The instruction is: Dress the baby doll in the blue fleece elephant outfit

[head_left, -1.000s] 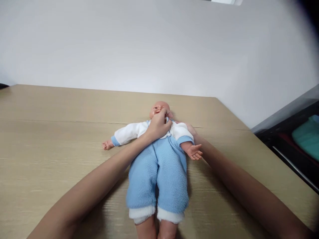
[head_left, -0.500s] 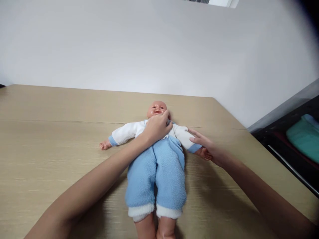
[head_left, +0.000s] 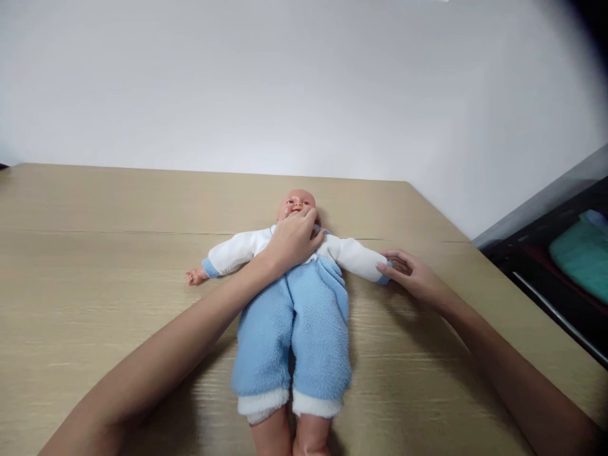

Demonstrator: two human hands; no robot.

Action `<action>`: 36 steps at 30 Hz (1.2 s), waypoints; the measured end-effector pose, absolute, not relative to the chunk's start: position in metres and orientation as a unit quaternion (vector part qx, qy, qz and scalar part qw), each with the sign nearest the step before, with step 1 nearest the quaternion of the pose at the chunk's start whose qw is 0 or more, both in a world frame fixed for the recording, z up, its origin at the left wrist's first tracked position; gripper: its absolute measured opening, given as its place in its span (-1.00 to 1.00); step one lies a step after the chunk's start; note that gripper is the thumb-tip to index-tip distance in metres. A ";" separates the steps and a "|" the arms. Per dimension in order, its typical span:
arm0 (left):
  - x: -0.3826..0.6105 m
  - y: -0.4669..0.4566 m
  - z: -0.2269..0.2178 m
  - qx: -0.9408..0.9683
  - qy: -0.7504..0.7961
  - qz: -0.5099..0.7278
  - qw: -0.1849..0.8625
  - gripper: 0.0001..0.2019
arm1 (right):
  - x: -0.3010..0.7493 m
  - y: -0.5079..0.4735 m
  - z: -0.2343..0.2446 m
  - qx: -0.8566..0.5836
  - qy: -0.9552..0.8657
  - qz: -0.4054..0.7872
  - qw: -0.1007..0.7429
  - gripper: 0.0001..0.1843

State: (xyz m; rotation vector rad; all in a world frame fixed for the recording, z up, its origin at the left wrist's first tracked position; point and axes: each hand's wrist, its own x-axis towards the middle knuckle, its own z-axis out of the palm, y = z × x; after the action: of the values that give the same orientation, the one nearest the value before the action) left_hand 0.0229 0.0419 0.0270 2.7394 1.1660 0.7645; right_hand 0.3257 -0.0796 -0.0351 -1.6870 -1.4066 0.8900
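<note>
A baby doll lies on its back on a wooden table, its feet end toward me. It wears a fleecy white top with blue cuffs and light blue trousers with white hems. My left hand lies over its neck and upper chest, with the fingers bent against its chin. Out at the right side, my right hand has its thumb and fingers closed around the blue cuff of the doll's sleeve, hiding the doll's hand there. The opposite sleeve lies stretched out on the tabletop.
A pale wall rises behind the table's far edge. Beyond the right edge, a dark rack or frame holds teal cloth. A thin seam runs across the tabletop.
My right hand has moved outward, and the doll's arm on that side now stretches straighter to the right. My left hand stays at the neck. The camera view has shifted slightly.
</note>
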 end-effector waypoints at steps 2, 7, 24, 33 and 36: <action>0.022 0.042 0.027 0.892 0.374 0.254 0.025 -0.85 | 0.316 -0.083 -0.031 -0.662 -0.608 0.218 0.380 -0.39; 0.021 0.040 0.028 0.900 0.355 0.254 -0.018 -0.78 | 0.267 -0.102 -0.012 -0.582 -0.688 0.023 0.432 -0.63; 0.021 0.030 0.037 0.951 0.219 0.148 0.159 -0.69 | 0.239 -0.063 -0.040 -0.482 -0.558 0.525 0.425 -0.50; 0.026 0.027 0.031 0.902 0.286 0.196 0.258 -0.90 | 0.237 -0.084 -0.036 -0.572 -0.723 0.081 0.380 -0.76; 0.027 0.029 0.026 0.911 0.269 0.231 0.211 -0.89 | 0.267 -0.085 -0.031 -0.569 -0.748 -0.072 0.335 -0.59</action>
State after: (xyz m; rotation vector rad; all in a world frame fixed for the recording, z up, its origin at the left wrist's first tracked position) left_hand 0.0272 0.0286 0.0262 2.5312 0.7485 0.6411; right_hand 0.2674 -0.0846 -0.0313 -1.4837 -1.9512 -0.1875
